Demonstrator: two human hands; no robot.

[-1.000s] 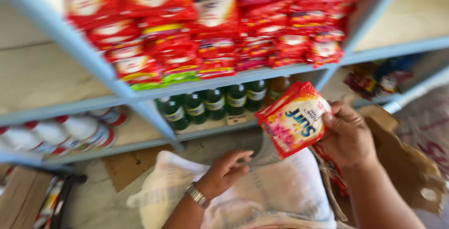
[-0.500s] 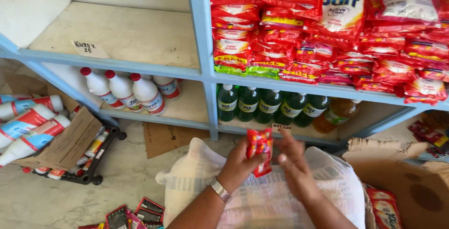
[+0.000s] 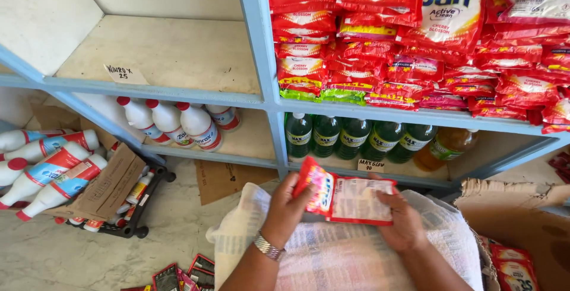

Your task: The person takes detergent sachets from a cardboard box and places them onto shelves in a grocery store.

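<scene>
Both hands hold red detergent sachets over a white woven sack. My left hand, with a metal watch on its wrist, grips the left end of the packets. My right hand supports them from the right and underneath. The packets lie flat, one showing its pale back. Just above them, the blue shelf carries stacked red detergent sachets of the same kind.
Green bottles and an amber bottle stand on the lower shelf. White bottles with red caps stand to the left, more lie in a cardboard tray. A cardboard box sits at right. Small packets lie on the floor.
The view has swung left and down. The single packet held up in my right hand came down, and both hands now hold packets flat over the sack.
</scene>
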